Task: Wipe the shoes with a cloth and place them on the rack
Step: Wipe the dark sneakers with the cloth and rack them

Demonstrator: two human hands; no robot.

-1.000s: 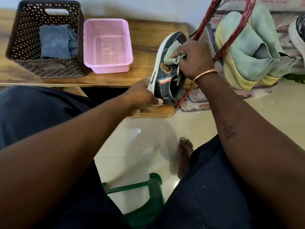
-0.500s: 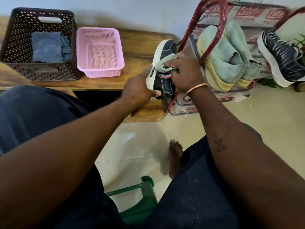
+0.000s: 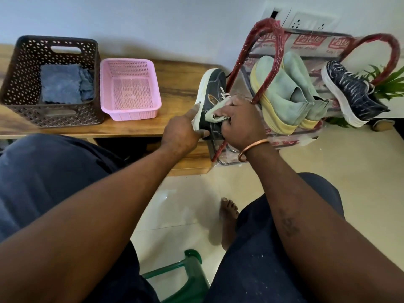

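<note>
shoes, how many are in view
4. A dark shoe is in the left hand, the right hand pressing a cloth on it; two green shoes side by side on the rack; a striped shoe at its right end. More may be hidden.

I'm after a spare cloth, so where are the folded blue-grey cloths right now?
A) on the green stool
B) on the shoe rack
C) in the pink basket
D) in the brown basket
D: the blue-grey cloths lie inside the brown basket on the wooden bench, while the pink basket beside it shows only its mesh floor.
</note>
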